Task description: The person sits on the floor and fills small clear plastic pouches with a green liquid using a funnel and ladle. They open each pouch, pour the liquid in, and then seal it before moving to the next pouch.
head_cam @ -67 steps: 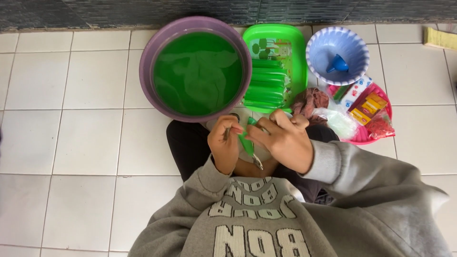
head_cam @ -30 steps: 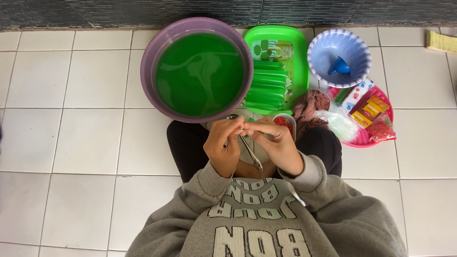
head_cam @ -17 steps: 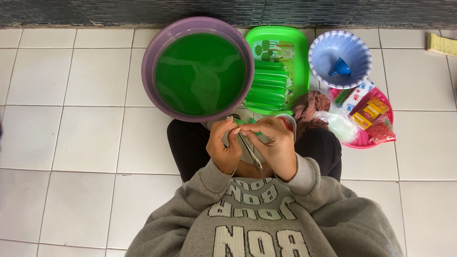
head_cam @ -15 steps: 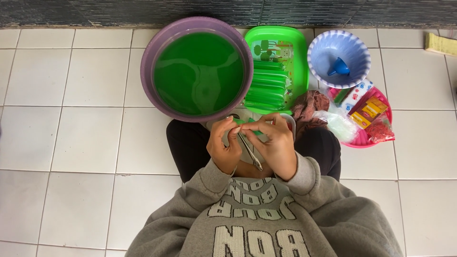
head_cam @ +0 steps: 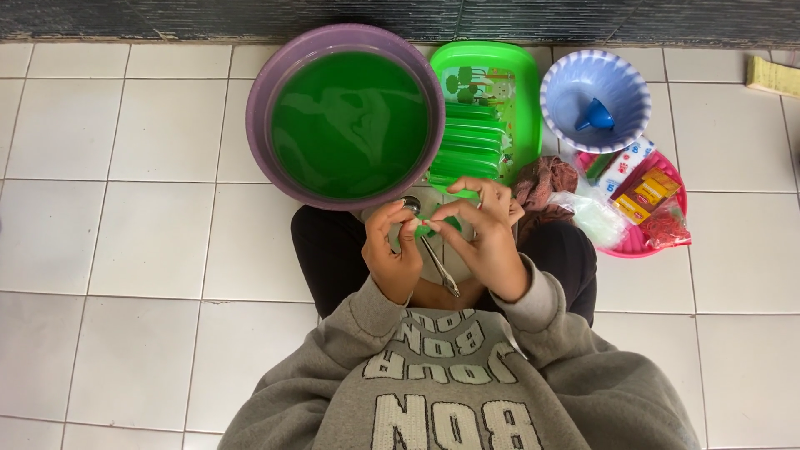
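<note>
My left hand (head_cam: 390,254) and my right hand (head_cam: 487,243) meet over my lap, fingertips pinched together on a small plastic pouch of green liquid (head_cam: 431,226). A thin metal spoon (head_cam: 438,268) slants down between the two hands, its bowl near my left fingertips; I cannot tell which hand carries it. Just beyond the hands stands a purple basin (head_cam: 275,75) full of green liquid. To its right is a green tray (head_cam: 523,92) with several filled green pouches stacked in it.
A blue-and-white bowl (head_cam: 557,87) with a small blue funnel (head_cam: 597,117) stands at the far right. Below it are a pink tray (head_cam: 633,243) of packets and clear bags and a brown cloth (head_cam: 542,179). White tiled floor lies all around, with a dark wall along the top.
My right arm has pulled in from the right. Both hands have drawn together and shifted slightly towards the basin, still working the green pouch with the spoon between them.
</note>
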